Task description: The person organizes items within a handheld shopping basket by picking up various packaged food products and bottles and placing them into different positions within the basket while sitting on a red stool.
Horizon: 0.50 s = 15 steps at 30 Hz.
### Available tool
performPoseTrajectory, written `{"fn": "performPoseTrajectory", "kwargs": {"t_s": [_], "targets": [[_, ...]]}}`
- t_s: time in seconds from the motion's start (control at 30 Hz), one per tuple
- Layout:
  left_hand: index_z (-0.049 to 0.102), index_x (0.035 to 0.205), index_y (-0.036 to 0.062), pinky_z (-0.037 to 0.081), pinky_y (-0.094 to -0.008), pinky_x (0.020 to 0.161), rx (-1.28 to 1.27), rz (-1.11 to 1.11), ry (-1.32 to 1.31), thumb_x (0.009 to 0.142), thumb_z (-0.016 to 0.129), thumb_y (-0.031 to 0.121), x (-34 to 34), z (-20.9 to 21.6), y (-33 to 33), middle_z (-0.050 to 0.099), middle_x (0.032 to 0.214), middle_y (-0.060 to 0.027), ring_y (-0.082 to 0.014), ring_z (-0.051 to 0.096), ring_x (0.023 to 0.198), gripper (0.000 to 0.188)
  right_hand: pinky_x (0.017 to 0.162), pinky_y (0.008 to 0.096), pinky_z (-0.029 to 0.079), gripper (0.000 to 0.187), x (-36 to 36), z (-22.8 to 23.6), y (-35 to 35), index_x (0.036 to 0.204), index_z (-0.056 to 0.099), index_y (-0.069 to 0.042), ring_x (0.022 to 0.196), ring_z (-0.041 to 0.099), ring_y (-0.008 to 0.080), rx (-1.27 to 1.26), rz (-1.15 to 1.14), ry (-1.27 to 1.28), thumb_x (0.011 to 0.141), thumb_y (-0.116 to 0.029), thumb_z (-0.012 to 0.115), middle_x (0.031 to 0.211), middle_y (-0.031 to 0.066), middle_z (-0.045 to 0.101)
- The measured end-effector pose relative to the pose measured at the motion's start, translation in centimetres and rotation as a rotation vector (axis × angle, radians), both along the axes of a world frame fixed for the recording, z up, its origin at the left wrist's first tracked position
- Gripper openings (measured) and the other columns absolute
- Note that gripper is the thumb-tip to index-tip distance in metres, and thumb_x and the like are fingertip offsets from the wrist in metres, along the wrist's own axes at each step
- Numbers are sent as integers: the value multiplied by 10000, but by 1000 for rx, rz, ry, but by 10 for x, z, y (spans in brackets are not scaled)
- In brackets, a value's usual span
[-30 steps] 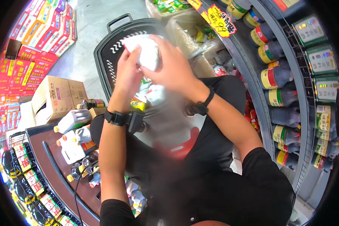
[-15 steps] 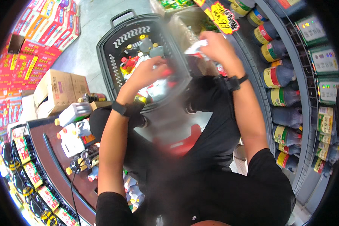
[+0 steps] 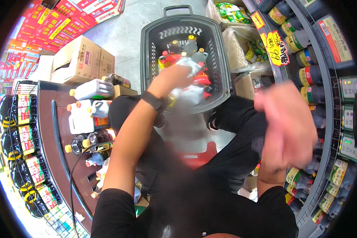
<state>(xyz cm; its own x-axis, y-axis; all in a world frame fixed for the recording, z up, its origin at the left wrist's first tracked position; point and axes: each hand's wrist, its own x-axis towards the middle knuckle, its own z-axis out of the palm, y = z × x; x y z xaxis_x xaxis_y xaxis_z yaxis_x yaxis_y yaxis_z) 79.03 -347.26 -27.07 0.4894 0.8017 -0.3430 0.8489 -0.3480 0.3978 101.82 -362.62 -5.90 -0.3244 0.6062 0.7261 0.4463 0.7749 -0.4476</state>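
Observation:
My left hand (image 3: 174, 81) is over a black plastic basket (image 3: 146, 55), fingers closed on a crinkled white plastic packet (image 3: 190, 66). Beneath it the basket holds several bottles with yellow and dark caps, red packets and a silvery-white bag (image 3: 188, 95). My right hand (image 3: 287, 123) is raised close to the camera, in front of the shelf on the right. Motion smears its fingers, and nothing in it can be made out. Each wrist wears a black band, though the right one is hidden now.
Open cartons (image 3: 236, 49) with green packets stand right of the basket, beside a shelf of dark sauce bottles (image 3: 309, 75). On the left are a cardboard box (image 3: 85, 59), a brown board (image 3: 61, 139) with jugs and bottles, and red stacked boxes. A red stool (image 3: 202, 156) shows between my legs.
My right hand has left the cartons and come back toward me on the right. The white packet seen in it earlier now appears at my left hand. The view has shifted.

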Motion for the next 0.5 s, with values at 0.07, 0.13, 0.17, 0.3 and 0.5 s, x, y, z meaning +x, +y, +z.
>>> {"fn": "performPoseTrajectory", "kwargs": {"t_s": [0.07,0.13,0.17,0.3,0.5], "targets": [[648,1277,96,530,-480,933,-27,-17,16,937,561,356,9,0,1,717,1099,-237,-412,682,1054,436,542,411,387,179,-1,19,-26,1036,688,-120,687,590,285,-31,112,-6,940,-253,619,907,176,686],[648,1285,107,528,-485,938,-41,38,139,929,574,356,-22,5,-12,714,1138,-218,-403,679,1074,440,519,406,413,320,-19,37,-30,1181,554,-189,668,568,291,-78,279,79,864,-143,561,953,197,633],[648,1285,107,528,-485,938,-34,19,112,929,574,356,-15,0,-13,714,1138,-218,-403,679,1074,440,496,406,424,653,-30,59,-32,1356,441,-206,693,578,304,-111,404,43,769,67,528,1083,270,623],[739,1071,46,546,-493,899,2,-87,48,885,555,276,6,-22,-17,737,1039,-209,-388,711,996,349,542,382,412,270,-34,20,-45,1007,655,-175,632,551,248,206,104,272,947,-426,578,785,101,617],[739,1041,15,555,-496,854,9,-79,-19,842,583,187,18,-46,-8,739,1010,-225,-391,719,963,306,557,373,438,318,2,26,-45,1053,651,-112,636,561,233,-78,-36,-66,956,-405,574,836,108,627]]}}
